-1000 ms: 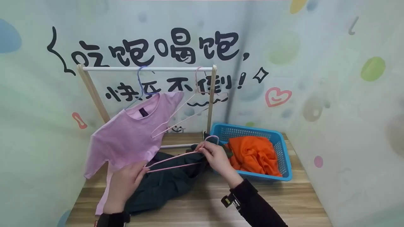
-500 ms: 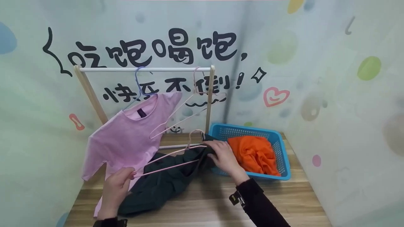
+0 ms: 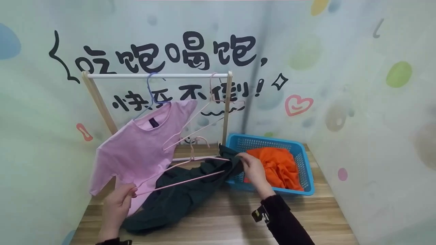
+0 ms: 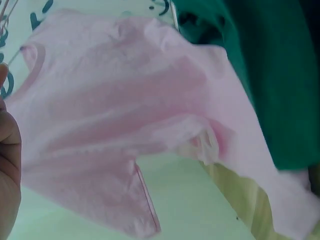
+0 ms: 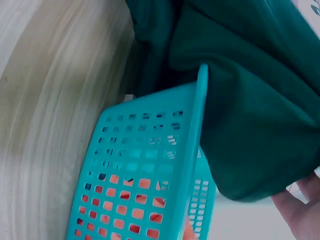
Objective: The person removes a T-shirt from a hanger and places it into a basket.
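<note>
A pink wire hanger (image 3: 177, 184) slants across the middle of the head view, its hook pointing up. My left hand (image 3: 117, 202) grips its left end. The hanger's right end lies inside the opening of a dark green garment (image 3: 180, 204). At the upper edge of that garment, my right hand (image 3: 253, 170) pinches the cloth beside the basket. In the right wrist view the green cloth (image 5: 260, 125) hangs over the basket's rim, with my fingertips at its edge. Just behind my left hand hangs a pink shirt (image 3: 143, 146) on a blue hanger (image 3: 150, 89).
The rack's white rail (image 3: 184, 76) also carries an empty pink hanger (image 3: 190, 124). A blue plastic basket (image 3: 308, 170) holds an orange garment (image 3: 274, 168) at the right. Below lies a wooden tabletop (image 3: 306, 217), with printed walls around it.
My right hand has let go of the hanger near its hook and taken hold of the green garment's edge. My left hand has moved down and left with the hanger, whose right end entered the garment.
</note>
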